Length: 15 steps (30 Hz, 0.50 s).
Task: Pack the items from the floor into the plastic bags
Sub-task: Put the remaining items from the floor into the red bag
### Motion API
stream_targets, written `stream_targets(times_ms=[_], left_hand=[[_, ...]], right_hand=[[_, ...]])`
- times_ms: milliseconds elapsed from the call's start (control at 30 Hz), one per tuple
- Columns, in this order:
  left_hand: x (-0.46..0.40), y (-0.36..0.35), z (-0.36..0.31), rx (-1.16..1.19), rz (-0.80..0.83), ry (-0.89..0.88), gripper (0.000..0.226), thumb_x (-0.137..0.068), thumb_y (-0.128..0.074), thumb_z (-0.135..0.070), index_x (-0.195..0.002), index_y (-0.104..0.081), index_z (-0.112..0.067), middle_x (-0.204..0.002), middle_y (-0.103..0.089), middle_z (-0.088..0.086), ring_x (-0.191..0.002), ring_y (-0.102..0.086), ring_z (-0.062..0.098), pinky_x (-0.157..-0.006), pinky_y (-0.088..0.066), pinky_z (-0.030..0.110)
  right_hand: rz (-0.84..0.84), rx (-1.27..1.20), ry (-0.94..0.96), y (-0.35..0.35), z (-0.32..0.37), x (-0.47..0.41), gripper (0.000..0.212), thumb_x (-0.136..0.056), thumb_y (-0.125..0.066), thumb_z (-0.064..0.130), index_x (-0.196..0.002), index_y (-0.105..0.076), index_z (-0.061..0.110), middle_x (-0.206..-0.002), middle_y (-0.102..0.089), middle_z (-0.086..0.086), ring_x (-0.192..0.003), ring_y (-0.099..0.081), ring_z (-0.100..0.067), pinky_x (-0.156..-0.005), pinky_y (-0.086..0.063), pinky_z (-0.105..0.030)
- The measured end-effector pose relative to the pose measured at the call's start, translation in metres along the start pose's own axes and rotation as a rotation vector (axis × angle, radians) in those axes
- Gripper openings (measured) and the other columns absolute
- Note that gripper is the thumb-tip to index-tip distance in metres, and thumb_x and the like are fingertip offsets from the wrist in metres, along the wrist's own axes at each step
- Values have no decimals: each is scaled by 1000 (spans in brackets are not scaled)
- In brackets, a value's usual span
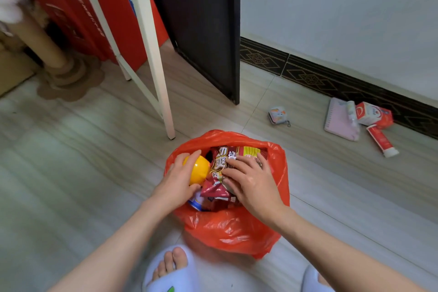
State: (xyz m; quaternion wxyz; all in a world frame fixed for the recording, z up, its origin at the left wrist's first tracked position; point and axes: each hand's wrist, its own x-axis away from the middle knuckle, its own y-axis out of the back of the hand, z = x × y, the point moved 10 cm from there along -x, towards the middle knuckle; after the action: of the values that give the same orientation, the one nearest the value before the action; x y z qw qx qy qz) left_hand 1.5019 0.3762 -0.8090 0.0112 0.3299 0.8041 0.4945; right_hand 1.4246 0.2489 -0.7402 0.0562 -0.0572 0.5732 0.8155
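Observation:
An open red plastic bag (pixel 232 230) stands on the floor in front of me. My left hand (pixel 176 182) grips a yellow ball (pixel 198 169) at the bag's left rim. My right hand (pixel 251 182) lies on a dark red snack packet (pixel 218 173) inside the bag, its fingers spread over it. A blue and white item (pixel 196 202) peeks out beneath the packet. On the floor at the right lie a small printed pouch (pixel 277 115), a pink notebook (pixel 339 121), a red and white box (pixel 373 114) and a red tube (pixel 381 141).
A white table leg (pixel 155 54) stands just behind the bag. A dark door panel (pixel 203 23) and red boxes (pixel 94 7) rise beyond it. A cardboard post (pixel 45 45) is at the far left. My slippered feet (pixel 170 270) are at the bottom edge.

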Motion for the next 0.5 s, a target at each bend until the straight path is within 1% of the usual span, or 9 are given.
stream_targets(times_ms=[67, 133, 167, 200, 233, 300, 367, 400, 500], left_hand=[[4, -8, 4, 51, 66, 16, 89, -81, -67, -18, -147, -7, -26, -153, -12, 9, -142, -13, 23, -116, -17, 36], [10, -12, 3, 76, 77, 6, 85, -86, -61, -19, -147, -1, -25, -156, -4, 7, -144, -4, 19, -116, -10, 31], [12, -12, 3, 80, 58, -6, 79, -88, -58, -18, -147, -5, -22, -156, -6, 7, -144, -5, 19, -115, -10, 30], [13, -9, 4, 78, 22, -10, 72, -89, -56, -17, -147, -13, -18, -154, -14, 8, -143, -11, 20, -114, -13, 29], [13, -4, 6, 67, -19, 4, 63, -89, -56, -17, -144, -24, -14, -151, -25, 9, -141, -19, 21, -112, -18, 29], [11, 2, 12, 24, -80, 69, 48, -88, -56, -16, -133, -41, -13, -138, -41, 10, -133, -34, 25, -106, -28, 31], [8, -2, 12, -21, -59, 102, 39, -88, -56, -17, -126, -50, -12, -130, -45, 10, -124, -43, 28, -102, -33, 33], [6, -7, 10, -39, -35, 90, 36, -88, -56, -17, -124, -53, -12, -131, -46, 9, -122, -44, 27, -103, -32, 32], [2, -14, -1, -72, 15, 27, 36, -91, -49, -18, -127, -52, -14, -139, -43, 4, -128, -38, 23, -108, -26, 29]], right_hand=[[187, 109, -4, -25, -3, 10, 42, -86, -38, 47, -112, -64, 28, -121, -64, 7, -117, -57, -19, -99, -41, -54], [293, 202, 29, -43, -6, 20, 51, -87, -33, 51, -126, -55, 27, -134, -55, 4, -128, -47, -21, -105, -35, -54], [317, 232, 51, -47, -7, 22, 53, -88, -31, 53, -130, -51, 26, -137, -52, 3, -131, -44, -21, -106, -28, -54], [334, 256, 62, -49, -9, 22, 54, -88, -30, 53, -131, -50, 26, -138, -51, 2, -131, -43, -22, -105, -25, -52], [343, 276, 66, -48, -10, 21, 55, -88, -30, 53, -131, -50, 26, -138, -51, 2, -131, -43, -22, -104, -25, -51], [362, 308, 47, -47, -11, 18, 55, -86, -29, 53, -128, -54, 27, -134, -55, 1, -128, -47, -22, -105, -32, -54], [376, 316, 28, -46, -10, 14, 56, -84, -29, 53, -124, -57, 28, -131, -57, 1, -126, -50, -22, -100, -39, -57], [389, 314, 18, -47, -10, 13, 56, -83, -29, 53, -123, -59, 28, -131, -58, 1, -125, -51, -21, -97, -40, -58], [451, 308, -14, -54, -13, 10, 57, -80, -28, 53, -121, -61, 28, -129, -59, 0, -123, -52, -21, -94, -39, -59]])
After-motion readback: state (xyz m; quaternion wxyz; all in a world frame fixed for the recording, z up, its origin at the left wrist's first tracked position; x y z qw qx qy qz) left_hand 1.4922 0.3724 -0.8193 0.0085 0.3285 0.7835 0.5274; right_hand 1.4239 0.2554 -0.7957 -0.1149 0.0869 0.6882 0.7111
